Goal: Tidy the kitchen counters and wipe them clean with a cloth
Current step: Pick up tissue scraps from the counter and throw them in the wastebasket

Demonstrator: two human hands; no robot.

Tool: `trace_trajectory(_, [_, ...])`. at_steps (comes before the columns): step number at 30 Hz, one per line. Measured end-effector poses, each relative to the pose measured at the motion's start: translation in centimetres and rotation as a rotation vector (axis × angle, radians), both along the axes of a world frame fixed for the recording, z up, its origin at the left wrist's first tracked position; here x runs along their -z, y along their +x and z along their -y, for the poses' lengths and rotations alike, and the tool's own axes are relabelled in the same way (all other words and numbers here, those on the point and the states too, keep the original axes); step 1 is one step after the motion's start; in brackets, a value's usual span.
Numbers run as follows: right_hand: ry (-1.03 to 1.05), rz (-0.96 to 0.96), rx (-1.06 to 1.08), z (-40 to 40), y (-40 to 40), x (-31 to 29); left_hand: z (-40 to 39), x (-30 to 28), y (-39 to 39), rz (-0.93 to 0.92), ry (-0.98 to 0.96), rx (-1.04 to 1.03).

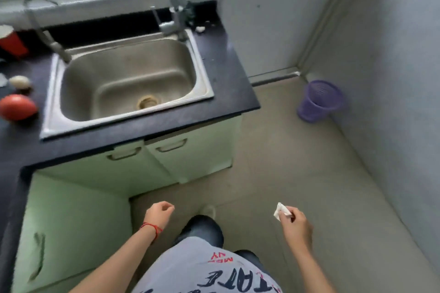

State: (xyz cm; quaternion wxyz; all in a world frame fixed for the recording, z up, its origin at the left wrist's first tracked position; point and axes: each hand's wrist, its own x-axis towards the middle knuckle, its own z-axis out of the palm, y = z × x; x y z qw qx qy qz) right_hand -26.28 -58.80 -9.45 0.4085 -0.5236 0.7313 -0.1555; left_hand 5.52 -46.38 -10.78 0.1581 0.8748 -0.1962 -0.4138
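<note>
My right hand (295,223) is low over the floor, pinching a small crumpled white scrap of paper (281,211) between its fingers. Loosely curled with nothing in it, my left hand (159,213) hangs in front of the green cabinets. The dark counter (228,71) surrounds a steel sink (128,83) with an empty basin. On the counter's left part lie a red tomato (17,107) and a pale egg-like thing (19,81). Small white scraps (200,28) sit by the tap base at the back right.
A purple mesh waste bin (320,101) stands on the floor by the right wall. A red cup (13,43) is at the far left of the counter. Two taps (173,7) rise behind the sink. Green cabinet doors (190,152) sit below the counter.
</note>
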Motion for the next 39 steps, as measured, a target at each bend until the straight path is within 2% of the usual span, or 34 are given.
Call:
trace_trajectory(6, [0.061,0.027,0.216,3.8,-2.8,0.5,10.5,1.7,0.4,-0.104,0.104,0.052])
trace_trajectory(9, [0.109,0.014,0.335,6.4,-3.9,0.4,17.3,1.9,-0.9,-0.133,0.133,0.165])
trace_trajectory(16, [0.129,0.016,0.531,12.6,-6.2,0.0,33.2,0.7,-8.7,-0.250,0.095,0.581])
trace_trajectory(24, [0.141,0.029,0.622,20.4,-11.1,0.9,46.7,0.5,-15.5,-0.198,0.057,0.758])
trace_trajectory(30, [0.169,0.028,0.547,31.0,-16.5,2.3,52.7,1.9,-16.4,-0.123,0.087,0.628])
trace_trajectory(39, [0.123,0.032,0.271,49.5,-19.2,1.0,58.5,2.3,-16.8,-0.089,0.130,0.370])
